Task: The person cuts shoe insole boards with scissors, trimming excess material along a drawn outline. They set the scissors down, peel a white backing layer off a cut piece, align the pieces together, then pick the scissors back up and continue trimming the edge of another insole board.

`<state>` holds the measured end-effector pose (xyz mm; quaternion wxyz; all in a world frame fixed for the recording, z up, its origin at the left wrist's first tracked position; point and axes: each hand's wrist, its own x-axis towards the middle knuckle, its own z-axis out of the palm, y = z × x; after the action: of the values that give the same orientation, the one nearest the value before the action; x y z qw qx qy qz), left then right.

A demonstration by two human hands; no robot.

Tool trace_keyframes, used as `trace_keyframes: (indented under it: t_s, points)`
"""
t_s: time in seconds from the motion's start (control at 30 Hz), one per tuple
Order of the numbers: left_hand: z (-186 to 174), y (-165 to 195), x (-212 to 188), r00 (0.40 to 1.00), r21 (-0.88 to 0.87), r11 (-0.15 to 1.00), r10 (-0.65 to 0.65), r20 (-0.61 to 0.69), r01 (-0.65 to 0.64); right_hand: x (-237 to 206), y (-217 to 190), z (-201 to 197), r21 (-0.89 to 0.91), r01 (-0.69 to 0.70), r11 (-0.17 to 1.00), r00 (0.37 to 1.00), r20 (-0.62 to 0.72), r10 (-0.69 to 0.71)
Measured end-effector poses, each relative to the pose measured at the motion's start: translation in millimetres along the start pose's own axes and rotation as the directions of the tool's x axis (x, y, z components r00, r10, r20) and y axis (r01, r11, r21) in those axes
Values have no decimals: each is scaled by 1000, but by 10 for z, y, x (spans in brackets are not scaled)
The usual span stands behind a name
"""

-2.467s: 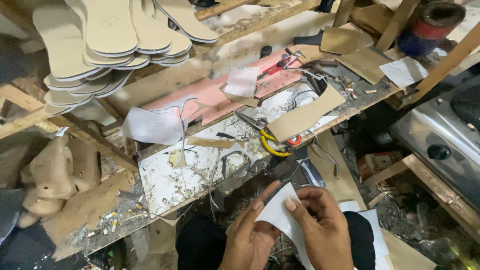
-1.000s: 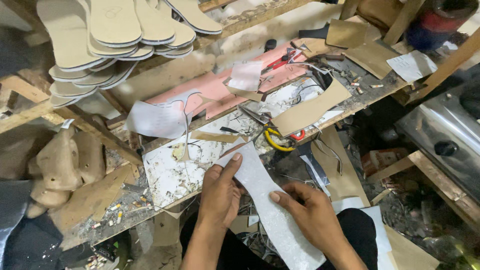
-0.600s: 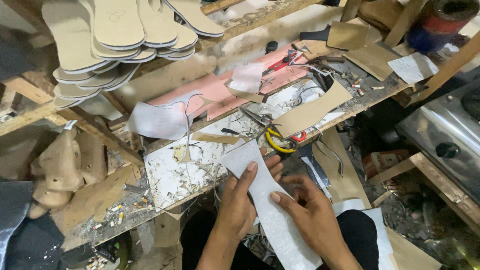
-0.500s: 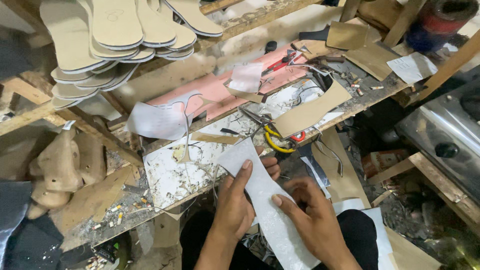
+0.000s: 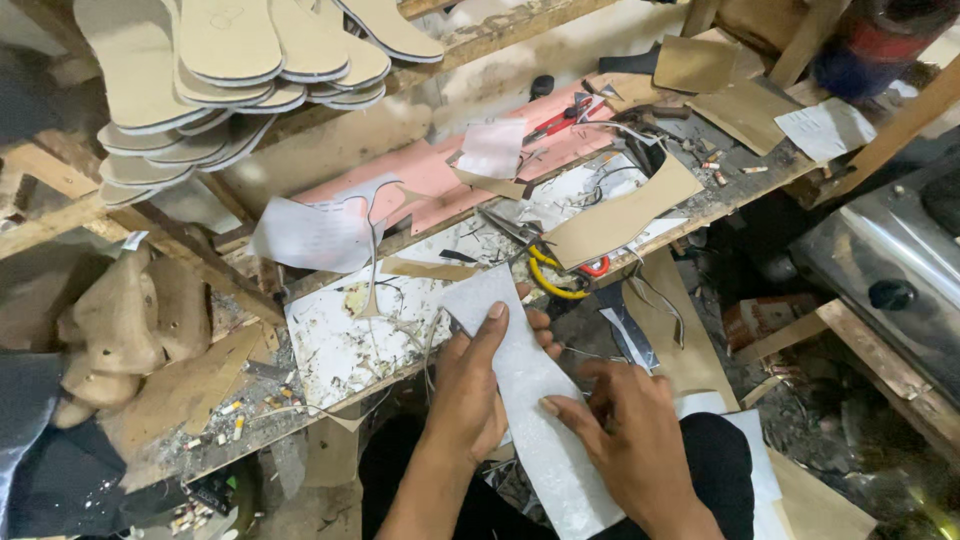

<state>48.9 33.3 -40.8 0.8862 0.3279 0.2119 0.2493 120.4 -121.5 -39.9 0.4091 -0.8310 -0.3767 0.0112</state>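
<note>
A long white textured strip [image 5: 535,400] lies slanted from my lap up to the edge of the white cutting board [image 5: 340,350]. My left hand [image 5: 470,385] grips the strip near its upper end, index finger stretched along it. My right hand [image 5: 625,440] presses and pinches the strip's lower right edge with thumb and fingers. Both hands hold the same strip above my dark trousers.
Stacked tan insoles [image 5: 230,60] fill the upper left shelf. Scissors with yellow and red handles [image 5: 560,275] lie right of the board, beside a tan card piece [image 5: 620,215]. A pink sheet [image 5: 440,175], white paper cutouts [image 5: 310,235] and scraps litter the bench. A metal machine [image 5: 900,270] stands right.
The strip was folded low in both hands, then stretched out and raised toward the board. My left hand slid up along it; the camera dipped slightly.
</note>
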Motion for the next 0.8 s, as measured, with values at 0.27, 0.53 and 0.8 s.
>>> trace_keyframes:
  t_s: [0.27,0.53,0.8]
  points:
    - [-54,148,96,1000,-3,1000,22,-5,-22,-148,215,-76,338,-438,833,838,488,243]
    - [-21,229,119,997,-12,998,58,-58,-59,-262,450,-32,439,-677,591,645,740,190]
    - [-48,241,155,1000,-19,1000,21,-23,-22,-241,436,-68,365,-756,544,598,723,346]
